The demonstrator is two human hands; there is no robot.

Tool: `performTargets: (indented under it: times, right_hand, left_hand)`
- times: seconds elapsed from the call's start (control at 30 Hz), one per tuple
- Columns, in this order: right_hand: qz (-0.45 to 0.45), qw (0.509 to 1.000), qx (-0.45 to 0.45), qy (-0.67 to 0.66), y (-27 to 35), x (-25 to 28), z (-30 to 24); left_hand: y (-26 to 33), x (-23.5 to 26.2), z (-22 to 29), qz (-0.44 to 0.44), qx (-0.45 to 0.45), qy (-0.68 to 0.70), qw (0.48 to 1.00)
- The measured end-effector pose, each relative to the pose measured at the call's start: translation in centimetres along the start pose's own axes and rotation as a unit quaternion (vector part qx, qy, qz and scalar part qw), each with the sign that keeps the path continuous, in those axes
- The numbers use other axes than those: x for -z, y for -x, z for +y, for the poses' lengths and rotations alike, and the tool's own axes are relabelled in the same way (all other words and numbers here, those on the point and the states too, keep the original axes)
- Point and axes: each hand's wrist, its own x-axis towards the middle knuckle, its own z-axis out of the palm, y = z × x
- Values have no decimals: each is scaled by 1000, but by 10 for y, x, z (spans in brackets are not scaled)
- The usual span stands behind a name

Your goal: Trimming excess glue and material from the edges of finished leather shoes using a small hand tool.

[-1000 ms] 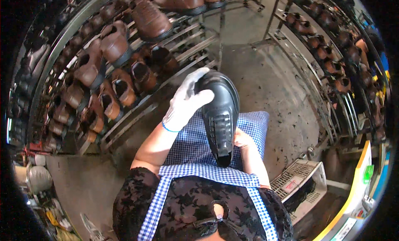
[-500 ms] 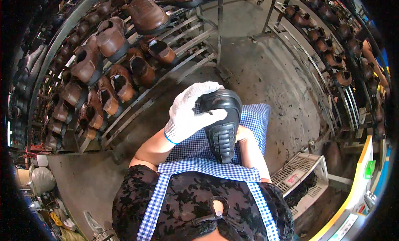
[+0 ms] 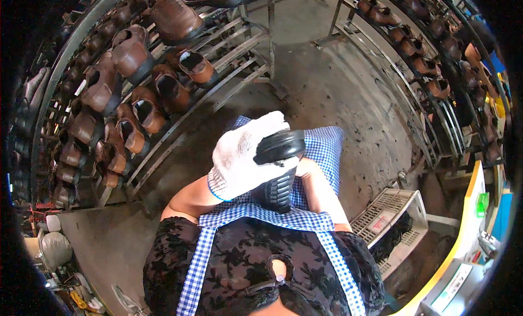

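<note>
Shifted leftward since the previous frame, the rack [image 3: 271, 38] of brown shoes [image 3: 175, 19] fills the upper left. Against the checked apron [image 3: 327, 144], the black shoe [image 3: 274, 191], frame centre, has tipped more end-on. The gloved left hand [image 3: 242, 152] curls firmly round its toe; the bare right hand [image 3: 309, 168] is partly hidden, its grip unclear.

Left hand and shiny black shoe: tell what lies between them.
A white knitted glove lies between the left hand and the shiny black shoe, as the head view shows.
</note>
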Motion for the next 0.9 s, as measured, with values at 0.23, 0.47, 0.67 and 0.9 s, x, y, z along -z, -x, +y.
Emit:
performTargets:
  times: [0.23,0.47,0.67,0.9]
  right_hand:
    - [-13,999,25,39,-17,7,11]
    - [-55,996,54,50,-23,11,26]
    - [-50,995,37,82,-23,5,14]
    - [90,984,117,96,-8,-26,-27]
  left_hand:
    - [1,-1,-3,10,-25,-37,999]
    - [7,-4,-14,-28,-28,-2,999]
    - [11,-1,-16,-27,17,72,997]
    - [18,-7,-29,-57,21,13,998]
